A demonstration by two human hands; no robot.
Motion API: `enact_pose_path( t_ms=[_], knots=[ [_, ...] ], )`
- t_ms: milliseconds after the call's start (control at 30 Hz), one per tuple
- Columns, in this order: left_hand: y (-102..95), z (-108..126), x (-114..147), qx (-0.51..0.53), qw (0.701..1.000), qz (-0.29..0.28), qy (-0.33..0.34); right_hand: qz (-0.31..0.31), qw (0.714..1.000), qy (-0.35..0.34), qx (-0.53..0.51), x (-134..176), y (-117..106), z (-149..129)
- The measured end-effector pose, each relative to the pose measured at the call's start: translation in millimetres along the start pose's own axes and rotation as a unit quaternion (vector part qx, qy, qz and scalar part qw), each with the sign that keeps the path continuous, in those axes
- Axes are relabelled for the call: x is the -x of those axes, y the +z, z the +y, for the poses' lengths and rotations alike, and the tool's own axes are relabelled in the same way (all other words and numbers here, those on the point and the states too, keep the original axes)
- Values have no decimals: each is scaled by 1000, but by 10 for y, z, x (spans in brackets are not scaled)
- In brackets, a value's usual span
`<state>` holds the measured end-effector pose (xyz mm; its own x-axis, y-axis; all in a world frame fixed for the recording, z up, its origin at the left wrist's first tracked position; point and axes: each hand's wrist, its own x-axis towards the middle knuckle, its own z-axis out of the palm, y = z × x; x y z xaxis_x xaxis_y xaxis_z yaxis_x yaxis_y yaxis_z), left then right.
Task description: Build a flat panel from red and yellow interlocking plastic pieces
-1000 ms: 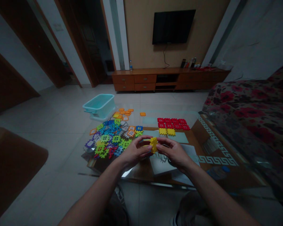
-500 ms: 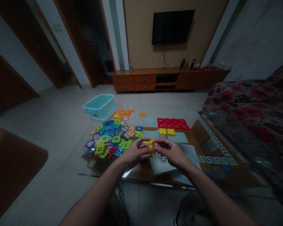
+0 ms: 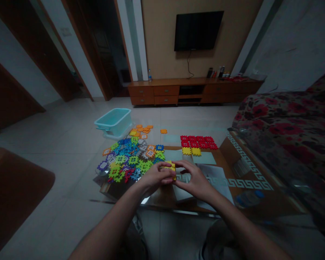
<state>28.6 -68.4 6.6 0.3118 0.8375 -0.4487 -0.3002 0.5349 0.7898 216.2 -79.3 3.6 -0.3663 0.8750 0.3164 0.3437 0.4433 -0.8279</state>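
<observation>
Yellow interlocking tiles (image 3: 172, 166) are between my two hands above the near side of the glass table (image 3: 168, 199). My left hand (image 3: 157, 176) is closed around their left side, fingers partly covering them. The thumb and fingertips of my right hand (image 3: 193, 179) pinch their right edge, with a gap below the palm. How many tiles are held cannot be made out. Farther back, a block of joined red tiles (image 3: 199, 142) lies flat, with two yellow tiles (image 3: 191, 151) along its near edge.
A heap of mixed-colour tiles (image 3: 134, 159) covers the table's left part. Orange tiles (image 3: 144, 129) lie behind it, one (image 3: 164, 131) apart. A turquoise bin (image 3: 115, 122) stands at the back left. A bottle (image 3: 249, 198) shows at right, and a flowered sofa (image 3: 281, 115) beyond.
The yellow tiles have turned in my hands and now show a broader side edge. My right hand has shifted its grip, with thumb and fingers spread wider along their right edge.
</observation>
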Motion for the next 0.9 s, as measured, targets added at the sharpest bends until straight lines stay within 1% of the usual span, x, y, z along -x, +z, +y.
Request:
enact_pose_path(
  t_ms=[133,567,900],
  knots=[
    [-36,-30,-31,-7,1000,-17,-4,8,1000,-7,18,1,-2,1],
    [-67,-33,-44,-10,999,-29,-8,8,999,-17,37,1,-13,-4],
    [41,70,55,-46,996,-68,-47,15,998,-26,56,17,-5,-1]
  ],
)
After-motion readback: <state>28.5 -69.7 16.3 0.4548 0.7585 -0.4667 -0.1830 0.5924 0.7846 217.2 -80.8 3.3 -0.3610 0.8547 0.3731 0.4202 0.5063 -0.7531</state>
